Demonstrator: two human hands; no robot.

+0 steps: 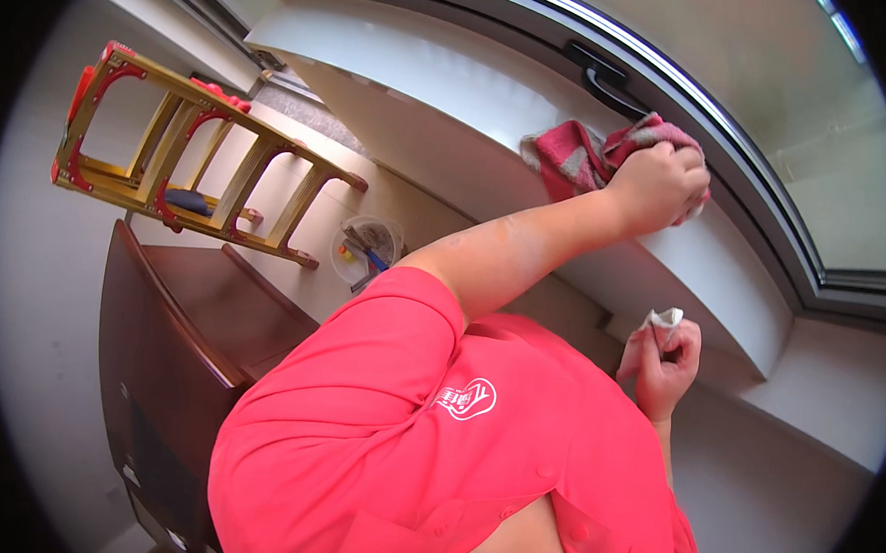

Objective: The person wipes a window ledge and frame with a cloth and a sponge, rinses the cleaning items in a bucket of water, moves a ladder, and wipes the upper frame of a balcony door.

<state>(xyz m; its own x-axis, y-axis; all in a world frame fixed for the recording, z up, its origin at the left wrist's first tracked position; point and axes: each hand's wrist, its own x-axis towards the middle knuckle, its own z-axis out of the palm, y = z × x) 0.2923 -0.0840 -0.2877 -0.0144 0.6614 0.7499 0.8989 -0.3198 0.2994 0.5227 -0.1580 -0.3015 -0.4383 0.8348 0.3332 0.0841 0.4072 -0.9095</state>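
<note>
My left hand grips a bunched red, pink and grey cloth. It presses the cloth at the window frame's lower edge, by the black lever handle. Part of the cloth hangs over the white windowsill. Closer to my body, my right hand is closed around a small whitish cloth, whose crumpled end sticks up above the fingers. Most of that cloth is hidden in the hand. A dark-framed window pane stands beyond both hands.
A yellow stepladder with red fittings stands to the left, with a dark object at it. A bucket holding several tools sits on the floor. Brown wooden furniture stands at left. The sill's corner juts out near my right hand.
</note>
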